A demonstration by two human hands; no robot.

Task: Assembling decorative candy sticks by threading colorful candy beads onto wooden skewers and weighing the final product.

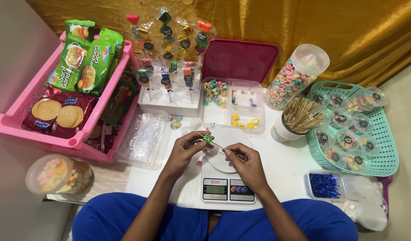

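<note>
**Green candy on a skewer, held over the scale**

Both hands meet above the white kitchen scale (pixel 228 180) at the table's near edge. The left hand (pixel 186 149) pinches a thin wooden skewer (pixel 213 142) with a green wrapped candy (pixel 208 138) threaded on it; the right hand (pixel 245 161) closes its fingertips on the skewer's other end. Just beyond the hands sits a clear divided tray (pixel 232 105) of loose sweets with its maroon lid (pixel 239 60) propped behind. A cup of skewers (pixel 299 118) stands to the right, beside a teal basket (pixel 384 147) of small lidded cups. A pink crate (pixel 36 129) of biscuit packets fills the left edge.
</note>
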